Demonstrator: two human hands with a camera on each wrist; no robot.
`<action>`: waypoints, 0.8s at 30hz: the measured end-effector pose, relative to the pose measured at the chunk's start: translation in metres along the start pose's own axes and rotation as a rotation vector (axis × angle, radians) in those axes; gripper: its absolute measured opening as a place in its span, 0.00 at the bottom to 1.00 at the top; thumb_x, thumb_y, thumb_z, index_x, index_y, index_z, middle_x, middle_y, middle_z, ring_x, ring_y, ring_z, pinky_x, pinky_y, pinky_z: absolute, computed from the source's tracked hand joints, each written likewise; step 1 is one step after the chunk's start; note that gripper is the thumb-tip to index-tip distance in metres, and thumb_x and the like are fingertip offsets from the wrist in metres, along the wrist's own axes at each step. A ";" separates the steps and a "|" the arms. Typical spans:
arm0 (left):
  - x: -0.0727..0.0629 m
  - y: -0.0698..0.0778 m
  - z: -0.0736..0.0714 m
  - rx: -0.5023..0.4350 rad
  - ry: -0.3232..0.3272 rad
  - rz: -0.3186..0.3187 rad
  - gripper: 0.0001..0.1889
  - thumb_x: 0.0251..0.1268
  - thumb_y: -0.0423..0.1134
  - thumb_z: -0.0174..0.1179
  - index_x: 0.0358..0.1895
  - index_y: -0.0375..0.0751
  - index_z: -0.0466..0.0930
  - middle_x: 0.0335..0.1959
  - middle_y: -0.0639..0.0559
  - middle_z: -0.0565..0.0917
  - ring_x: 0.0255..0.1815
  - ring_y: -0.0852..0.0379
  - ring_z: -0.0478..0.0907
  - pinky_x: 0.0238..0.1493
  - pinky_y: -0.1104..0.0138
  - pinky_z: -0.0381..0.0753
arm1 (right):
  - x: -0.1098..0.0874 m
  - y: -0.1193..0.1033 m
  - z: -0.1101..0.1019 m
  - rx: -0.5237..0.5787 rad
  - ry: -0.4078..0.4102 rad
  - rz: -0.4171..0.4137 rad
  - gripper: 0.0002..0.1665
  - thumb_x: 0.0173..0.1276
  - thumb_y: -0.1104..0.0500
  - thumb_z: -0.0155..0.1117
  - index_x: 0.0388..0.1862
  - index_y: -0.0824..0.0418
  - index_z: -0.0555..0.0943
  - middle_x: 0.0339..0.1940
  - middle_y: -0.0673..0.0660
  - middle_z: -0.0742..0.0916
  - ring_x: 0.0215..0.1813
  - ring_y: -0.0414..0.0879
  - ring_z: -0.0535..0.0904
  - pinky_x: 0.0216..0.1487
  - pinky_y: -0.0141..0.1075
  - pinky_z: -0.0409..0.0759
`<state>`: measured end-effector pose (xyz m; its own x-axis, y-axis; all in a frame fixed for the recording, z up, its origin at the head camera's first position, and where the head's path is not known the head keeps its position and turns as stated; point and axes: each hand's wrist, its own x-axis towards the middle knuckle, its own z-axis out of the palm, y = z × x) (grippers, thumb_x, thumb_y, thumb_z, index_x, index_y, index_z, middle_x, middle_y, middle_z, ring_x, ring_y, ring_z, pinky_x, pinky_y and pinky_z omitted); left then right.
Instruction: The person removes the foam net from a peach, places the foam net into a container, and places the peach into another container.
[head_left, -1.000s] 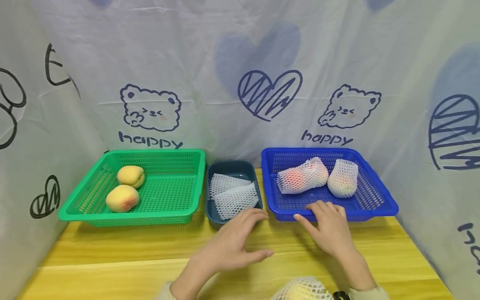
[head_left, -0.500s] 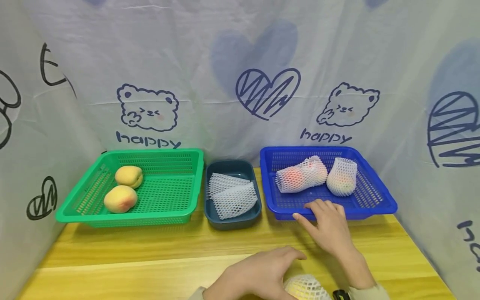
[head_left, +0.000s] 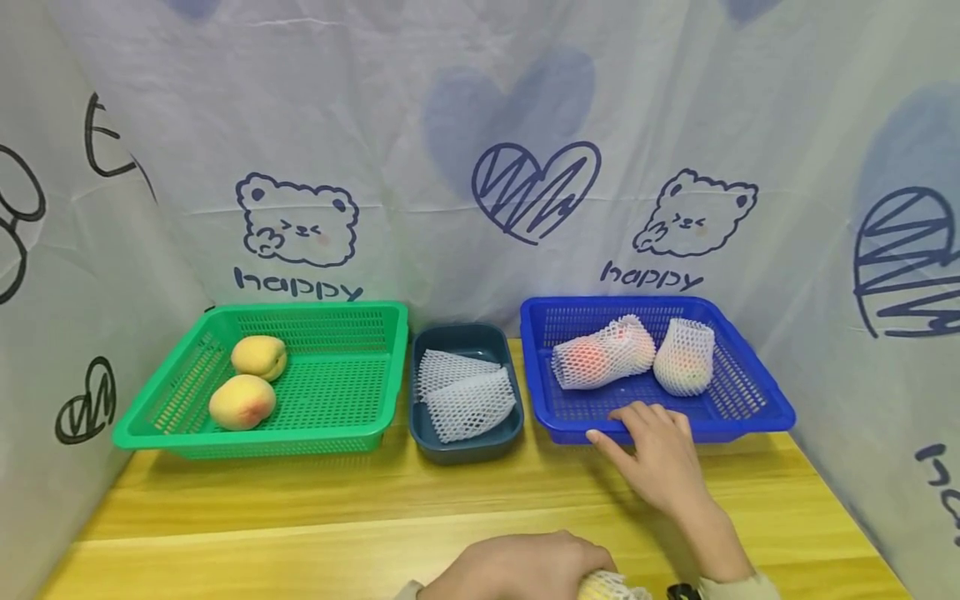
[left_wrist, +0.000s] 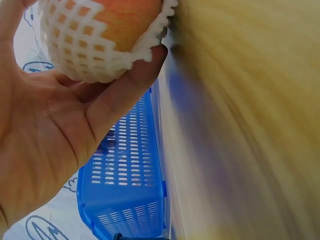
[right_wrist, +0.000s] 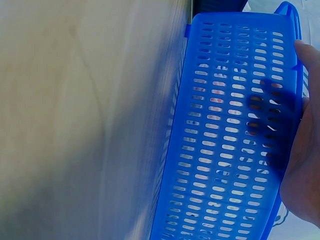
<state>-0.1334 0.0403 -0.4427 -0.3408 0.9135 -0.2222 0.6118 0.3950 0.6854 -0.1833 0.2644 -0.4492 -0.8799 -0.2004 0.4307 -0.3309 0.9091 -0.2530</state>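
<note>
My left hand (head_left: 525, 567) grips a peach in white foam netting (head_left: 600, 586) low in the head view. Close up in the left wrist view, the thumb and fingers hold the netted peach (left_wrist: 100, 37), and some red-orange skin shows past the net's edge. My right hand (head_left: 660, 458) rests on the front rim of the blue basket (head_left: 558, 429), its fingers loosely over the edge and the thumb apart to the left. Inside that basket lie several netted fruits (head_left: 684, 358). In the right wrist view the basket's slotted wall (right_wrist: 225, 135) fills the middle.
Left, a green basket (head_left: 330, 429) holds two bare peaches (head_left: 243, 402). A dark teal tray (head_left: 465, 450) with foam net sleeves (head_left: 471, 406) stands between the baskets. Printed cloth (head_left: 420, 125) hangs behind and at both sides of the wooden table (head_left: 262, 517).
My left hand has moved from in front of the teal tray down and right to the netted peach and taken hold of it. The right hand has stayed at the blue rim.
</note>
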 end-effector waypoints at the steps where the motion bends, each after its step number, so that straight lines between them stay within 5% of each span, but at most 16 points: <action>1: -0.001 0.000 0.000 0.006 0.004 0.006 0.21 0.67 0.50 0.70 0.61 0.50 0.81 0.42 0.72 0.82 0.41 0.77 0.77 0.44 0.81 0.75 | 0.000 0.000 0.000 0.000 0.001 0.000 0.26 0.74 0.37 0.64 0.48 0.59 0.86 0.43 0.53 0.87 0.48 0.55 0.80 0.54 0.54 0.68; 9: -0.011 -0.003 -0.014 0.052 0.125 0.053 0.27 0.59 0.55 0.74 0.58 0.47 0.80 0.44 0.70 0.79 0.42 0.76 0.75 0.45 0.82 0.74 | 0.000 0.001 0.000 -0.002 -0.002 -0.003 0.26 0.74 0.37 0.65 0.48 0.59 0.85 0.44 0.54 0.87 0.48 0.54 0.80 0.55 0.54 0.68; 17: -0.036 -0.011 -0.039 0.093 0.441 0.059 0.36 0.44 0.51 0.79 0.61 0.49 0.76 0.50 0.65 0.79 0.49 0.71 0.74 0.51 0.78 0.75 | 0.003 -0.002 -0.007 0.030 -0.047 0.014 0.27 0.75 0.37 0.63 0.51 0.59 0.85 0.48 0.55 0.87 0.52 0.56 0.81 0.58 0.56 0.67; 24: -0.060 -0.020 -0.062 0.056 0.721 0.072 0.42 0.35 0.46 0.83 0.62 0.53 0.75 0.56 0.64 0.80 0.57 0.63 0.72 0.59 0.64 0.78 | 0.007 -0.012 -0.016 0.245 0.025 0.039 0.23 0.78 0.46 0.63 0.60 0.61 0.82 0.58 0.59 0.85 0.63 0.59 0.78 0.68 0.61 0.63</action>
<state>-0.1689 -0.0284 -0.4001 -0.6723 0.6536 0.3475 0.6794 0.3583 0.6404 -0.1803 0.2581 -0.4288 -0.8859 -0.1547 0.4373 -0.3722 0.7997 -0.4711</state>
